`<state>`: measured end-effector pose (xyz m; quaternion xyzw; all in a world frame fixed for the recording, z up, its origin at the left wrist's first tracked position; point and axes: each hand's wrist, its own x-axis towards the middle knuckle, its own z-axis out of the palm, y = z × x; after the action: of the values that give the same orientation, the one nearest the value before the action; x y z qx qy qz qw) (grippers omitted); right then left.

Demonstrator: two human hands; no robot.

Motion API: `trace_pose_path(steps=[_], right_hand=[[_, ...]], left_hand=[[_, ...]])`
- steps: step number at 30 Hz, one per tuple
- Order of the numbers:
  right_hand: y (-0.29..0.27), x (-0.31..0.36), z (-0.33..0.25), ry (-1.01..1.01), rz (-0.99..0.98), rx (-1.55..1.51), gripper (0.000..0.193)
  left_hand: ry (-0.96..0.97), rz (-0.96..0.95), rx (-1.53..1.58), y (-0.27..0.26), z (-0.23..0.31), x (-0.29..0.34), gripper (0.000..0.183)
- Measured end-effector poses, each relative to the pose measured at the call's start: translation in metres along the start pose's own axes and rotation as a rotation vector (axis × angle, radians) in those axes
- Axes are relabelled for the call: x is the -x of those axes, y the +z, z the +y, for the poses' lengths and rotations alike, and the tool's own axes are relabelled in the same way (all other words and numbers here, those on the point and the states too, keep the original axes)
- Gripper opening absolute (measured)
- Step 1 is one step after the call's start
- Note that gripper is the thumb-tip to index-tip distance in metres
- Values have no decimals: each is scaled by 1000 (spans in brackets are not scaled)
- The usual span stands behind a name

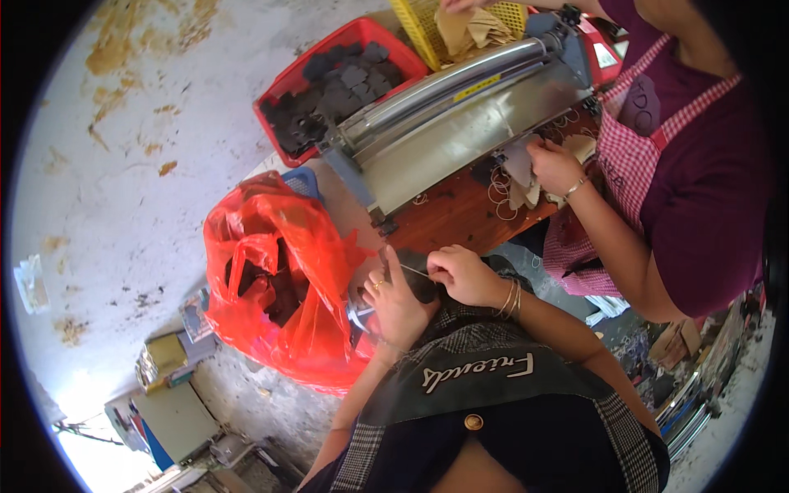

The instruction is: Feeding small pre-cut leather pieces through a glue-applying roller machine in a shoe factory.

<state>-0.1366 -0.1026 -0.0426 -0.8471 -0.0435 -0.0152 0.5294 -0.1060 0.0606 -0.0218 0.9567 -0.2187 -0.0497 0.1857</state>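
A thin pale band (417, 272), like a rubber band, is stretched between my two hands in front of my apron. My left hand (393, 306), with a ring on it, has its index finger pointing up and holds one end. My right hand (465, 278), bangles at its wrist, pinches the other end. Between them is a small dark piece (422, 287), partly hidden by my fingers; its kind is unclear. Just left of my left hand stands a red plastic bag (316, 246), open at the top, with dark contents (283, 287).
Ahead, a metal roller machine (460, 123) stands on a reddish wooden table (440, 218) with loose bands (501, 197). Behind it are a red crate (275, 107) of dark pieces and a yellow basket (415, 33). At right, a co-worker's hand (559, 168) holds grey pieces (519, 160).
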Motion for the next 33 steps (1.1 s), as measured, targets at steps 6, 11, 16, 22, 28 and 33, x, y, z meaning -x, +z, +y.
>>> trace_pose_path(steps=[6,11,16,22,28,33], right_hand=[[20,-7,-7,-70,26,232,13],[32,-6,-4,9,-15,223,15],[33,-12,-8,66,16,245,16],[20,-12,-10,308,-81,-287,11],[9,-23,-19,355,-335,-567,15],[-15,-10,-19,319,-333,-275,19]], left_hand=[[-20,52,-137,-4,-9,-2,104],[-35,-21,-165,-4,-13,5,107],[-53,19,-85,4,-14,7,109],[-280,-6,134,8,-23,7,114],[-244,36,600,6,-44,10,114],[-297,-227,1011,3,-59,6,108]])
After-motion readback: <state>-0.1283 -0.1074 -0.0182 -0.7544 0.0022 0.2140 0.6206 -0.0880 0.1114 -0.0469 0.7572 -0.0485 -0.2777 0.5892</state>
